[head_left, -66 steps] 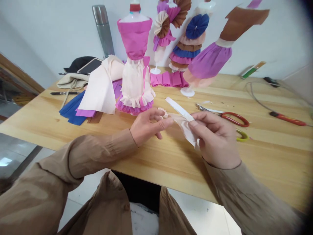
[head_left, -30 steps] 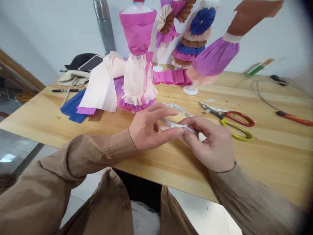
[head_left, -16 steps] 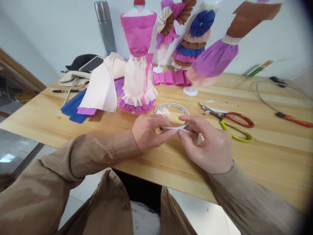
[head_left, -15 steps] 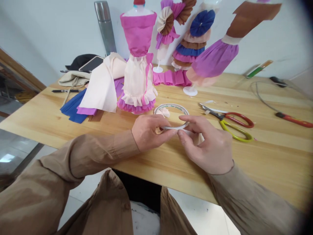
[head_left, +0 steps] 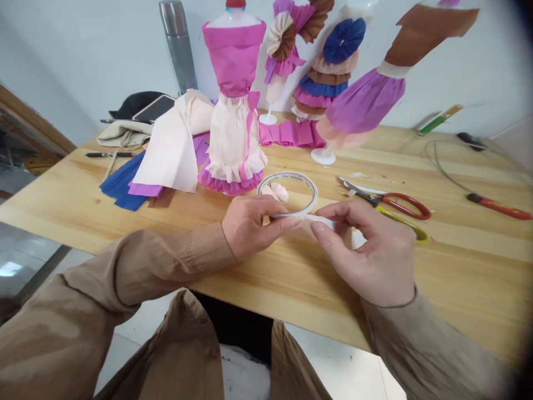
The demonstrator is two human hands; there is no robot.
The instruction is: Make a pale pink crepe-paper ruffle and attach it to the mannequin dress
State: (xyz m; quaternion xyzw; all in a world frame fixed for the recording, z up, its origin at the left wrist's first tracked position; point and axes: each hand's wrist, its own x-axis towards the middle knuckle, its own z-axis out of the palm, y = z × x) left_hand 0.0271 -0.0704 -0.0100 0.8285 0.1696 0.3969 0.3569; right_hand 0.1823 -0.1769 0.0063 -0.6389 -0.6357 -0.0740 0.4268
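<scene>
My left hand [head_left: 249,224] is closed on the near rim of a white tape roll [head_left: 291,189] lying on the wooden table [head_left: 458,261]. My right hand [head_left: 370,253] pinches the loose end of the tape strip [head_left: 321,221] just right of the roll, with a bit of cream paper under its fingers. A small cream paper ruffle [head_left: 275,191] sits inside the ring of the roll.
Scissors with red and yellow handles [head_left: 387,203] lie right of my hands. A pink and cream paper dress on a bottle [head_left: 234,105] stands behind, with other paper dresses [head_left: 333,78], loose crepe sheets [head_left: 166,155], a steel flask [head_left: 178,44] and a red-handled tool [head_left: 495,205].
My right hand has pulled away to the right, drawing a short length of tape off the roll. The left hand keeps its hold on the roll.
</scene>
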